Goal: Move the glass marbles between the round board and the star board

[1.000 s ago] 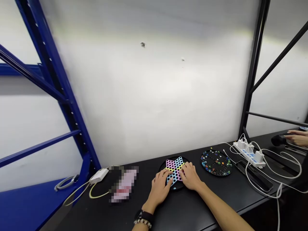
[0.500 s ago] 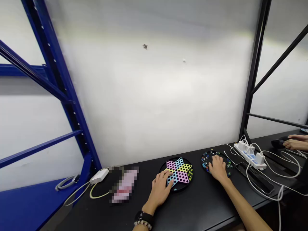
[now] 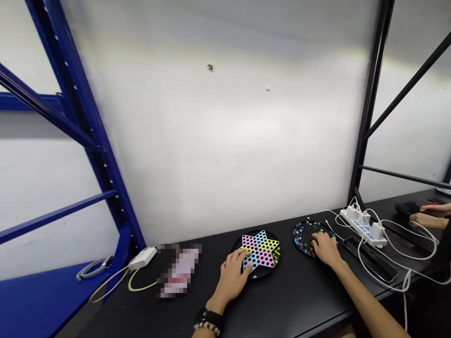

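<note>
My left hand [image 3: 233, 277] lies with its fingers stretched out and apart over the left side of a Chinese checkers board [image 3: 265, 257]. The board has a pink, blue and yellow star full of holes, set in a round black tray; yellow-green marbles [image 3: 277, 255] show along the right rim. To the right is a second round black tray [image 3: 306, 233] with loose marbles in blue, red, green and other colours around its edge. My right hand [image 3: 326, 249] reaches into its right side, fingers bent together and pointing down. Whatever is at those fingertips is too small to make out.
A white power strip [image 3: 364, 228] with chargers and tangled white cables stands right of the trays, beside a black phone [image 3: 369, 259]. At left lie a white adapter [image 3: 143, 257] and a blurred pink item [image 3: 181, 272]. Another person's hands [image 3: 431, 216] are at far right.
My right hand has shifted toward the right side of the marble tray and its fingers have drawn together. My left hand stays on the board. The view has turned slightly.
</note>
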`<state>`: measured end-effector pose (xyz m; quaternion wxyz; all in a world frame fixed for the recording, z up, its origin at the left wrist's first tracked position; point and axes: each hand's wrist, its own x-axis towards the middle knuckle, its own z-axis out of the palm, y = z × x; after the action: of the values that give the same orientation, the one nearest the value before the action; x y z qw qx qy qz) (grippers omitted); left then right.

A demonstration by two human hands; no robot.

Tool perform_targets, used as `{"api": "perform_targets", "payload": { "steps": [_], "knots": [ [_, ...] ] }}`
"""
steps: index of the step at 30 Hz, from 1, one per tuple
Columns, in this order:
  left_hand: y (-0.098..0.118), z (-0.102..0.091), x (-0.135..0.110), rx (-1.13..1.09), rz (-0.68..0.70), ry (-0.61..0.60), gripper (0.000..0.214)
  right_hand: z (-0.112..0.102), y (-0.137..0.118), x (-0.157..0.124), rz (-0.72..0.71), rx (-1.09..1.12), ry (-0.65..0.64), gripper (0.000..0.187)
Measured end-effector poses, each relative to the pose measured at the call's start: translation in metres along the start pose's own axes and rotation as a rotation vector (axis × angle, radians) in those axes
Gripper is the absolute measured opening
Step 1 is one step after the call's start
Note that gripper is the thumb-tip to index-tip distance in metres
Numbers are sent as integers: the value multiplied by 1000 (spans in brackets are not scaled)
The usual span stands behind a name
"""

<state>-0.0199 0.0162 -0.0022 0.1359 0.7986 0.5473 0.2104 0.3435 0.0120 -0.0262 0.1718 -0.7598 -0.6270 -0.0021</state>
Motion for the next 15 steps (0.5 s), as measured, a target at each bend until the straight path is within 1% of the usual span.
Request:
{"api": "perform_targets", "payload": {
  "steps": [4,6,9,12,15],
  "knots": [
    [-1,1,0,0,-6,0,34,-1,1,0,-22,-31,-59,32],
    [-2,2,0,4,5,6,34,-1,4,-2,-34,-21,-60,31],
    [-4,4,1,12,22,25,34,-1,5,-8,-86,39,-54,35],
    [-4,5,2,8,14,31,34,-4,-4,-13,-132,97,-46,34],
    [-2,3,1,-2,0,14,34,-3,-18,-19,-176,46,9,26]
  ]
}}
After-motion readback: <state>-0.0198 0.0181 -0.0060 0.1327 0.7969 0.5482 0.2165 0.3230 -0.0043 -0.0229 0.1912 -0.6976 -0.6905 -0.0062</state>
